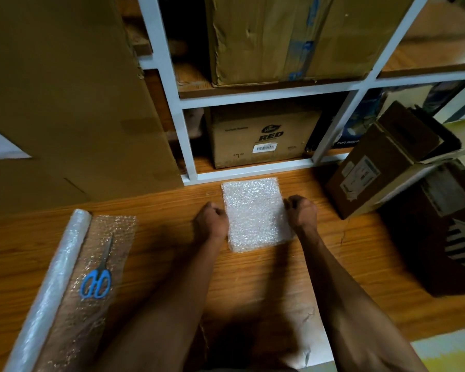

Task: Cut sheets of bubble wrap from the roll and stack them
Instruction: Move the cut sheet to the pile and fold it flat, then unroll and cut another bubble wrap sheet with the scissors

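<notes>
While both hands sit at the stack, the tools for the next cut lie well off to the left. Far left on the table (pixel 253 277), the bubble wrap roll (pixel 51 285) runs diagonally, near end at the lower left edge of view, far end up and to the right. An unrolled flap of wrap (pixel 97 304) spreads from it to the right, flat on the table. Blue-handled scissors (pixel 98 275) rest on that flap, handles toward the person, blades pointing away and slightly right, roughly parallel to the roll.

Left hand (pixel 211 220) is at the left edge of the stack of cut sheets (pixel 254 213), fingers curled, touching the edge; whether it pinches the sheets or only presses them square cannot be told. The stack lies in the middle of the table, long axis running away from the person, far end close to the white shelf frame (pixel 253 171). Right hand (pixel 301 212) mirrors it at the right edge, fingers curled at the edge, grip likewise unclear.

Judgement: stack is being squared up. Next cut turns on the leftward reach: scissors and roll lie left of both hands, left hand nearer. Open cardboard boxes (pixel 387 162) stand at right, apart from the stack.
</notes>
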Action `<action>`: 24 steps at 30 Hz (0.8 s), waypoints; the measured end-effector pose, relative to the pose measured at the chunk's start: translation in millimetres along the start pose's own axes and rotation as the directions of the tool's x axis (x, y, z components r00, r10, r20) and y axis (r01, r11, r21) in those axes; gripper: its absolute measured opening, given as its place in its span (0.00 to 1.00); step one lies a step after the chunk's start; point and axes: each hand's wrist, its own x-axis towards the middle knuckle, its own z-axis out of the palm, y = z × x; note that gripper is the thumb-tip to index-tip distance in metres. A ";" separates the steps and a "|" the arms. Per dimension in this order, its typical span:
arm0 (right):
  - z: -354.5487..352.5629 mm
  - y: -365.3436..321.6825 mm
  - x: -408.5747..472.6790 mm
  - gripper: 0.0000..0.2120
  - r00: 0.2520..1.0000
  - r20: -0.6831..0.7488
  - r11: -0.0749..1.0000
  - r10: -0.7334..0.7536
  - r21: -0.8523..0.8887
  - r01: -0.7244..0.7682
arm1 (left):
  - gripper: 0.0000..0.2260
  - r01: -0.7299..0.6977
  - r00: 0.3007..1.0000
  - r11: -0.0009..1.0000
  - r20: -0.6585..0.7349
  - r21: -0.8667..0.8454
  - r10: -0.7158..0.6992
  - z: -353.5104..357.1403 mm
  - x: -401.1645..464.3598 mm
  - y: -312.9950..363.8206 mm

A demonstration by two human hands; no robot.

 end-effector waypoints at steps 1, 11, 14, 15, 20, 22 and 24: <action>0.5 3.1 -4.4 0.08 1.000 0.012 1.000 0.004 -0.021 -0.004 | 0.04 0.007 1.000 1.000 0.025 0.010 -0.007 -2.0 -3.4 -2.0; -8.2 -22.7 -62.3 0.14 1.000 -0.009 0.999 -0.009 0.048 0.010 | 0.07 0.015 0.991 1.000 0.135 -0.005 -0.014 -39.4 -24.5 -24.1; 7.8 -44.0 -89.1 0.15 0.997 -0.067 0.999 -0.038 -0.011 0.038 | 0.07 0.016 0.992 1.000 0.128 -0.003 -0.016 -58.7 -25.7 -40.6; 15.2 -52.3 -98.9 0.15 0.995 -0.079 0.996 -0.059 -0.067 0.054 | 0.06 0.016 0.992 1.000 0.125 -0.003 -0.016 -66.6 -25.7 -47.3; 51.1 -94.0 -147.1 0.19 0.989 -0.117 0.929 -0.087 -0.368 0.038 | 0.06 -0.024 0.994 0.999 0.104 0.025 0.021 -114.9 -20.1 -88.8; 65.1 -107.7 -165.7 0.20 0.992 -0.097 0.919 -0.085 -0.392 0.040 | 0.06 -0.022 0.993 0.999 0.114 0.032 0.019 -135.7 -16.1 -112.1; 77.8 -119.2 -182.4 0.18 0.997 -0.043 0.926 -0.070 -0.373 0.049 | 0.07 -0.017 0.992 1.000 0.124 0.026 0.013 -154.8 -14.6 -132.9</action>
